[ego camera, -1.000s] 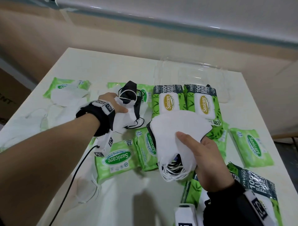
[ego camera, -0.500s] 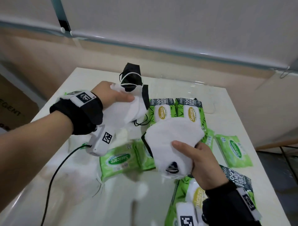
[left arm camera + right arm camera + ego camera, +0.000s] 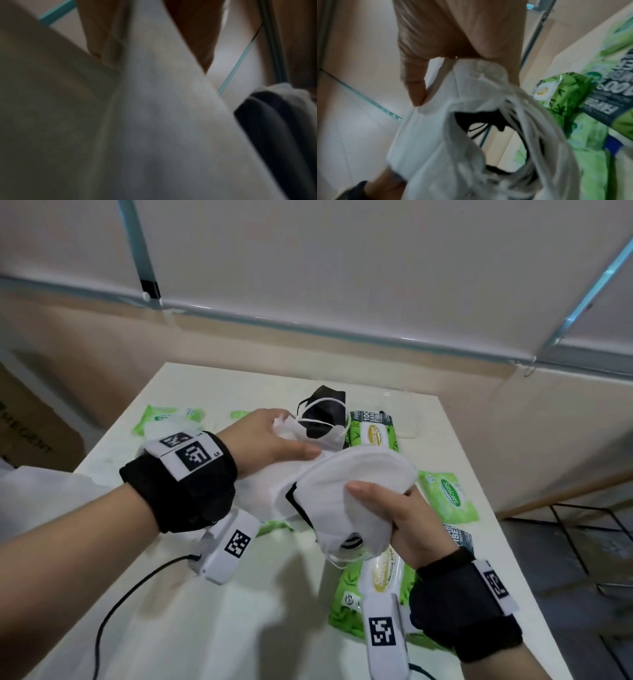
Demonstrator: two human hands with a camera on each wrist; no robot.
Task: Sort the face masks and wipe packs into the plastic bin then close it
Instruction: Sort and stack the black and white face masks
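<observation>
With the left hand [image 3: 270, 440] clutching a loose bunch of masks [image 3: 310, 422] and the right hand [image 3: 399, 513] pinching a white stack [image 3: 349, 487] above the table [image 3: 205, 611], dangling ear loops may snag, spilling masks short of the bin [image 3: 409, 419].

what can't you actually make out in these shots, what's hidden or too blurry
- Plastic bin: head view, clear and faint at the table's far end; its outline and whether it holds anything cannot be made out.
- Mask count: in the head view the white masks in the right hand overlap.
- Left hand: the left wrist view is blurred, so its fingers are unclear.
</observation>
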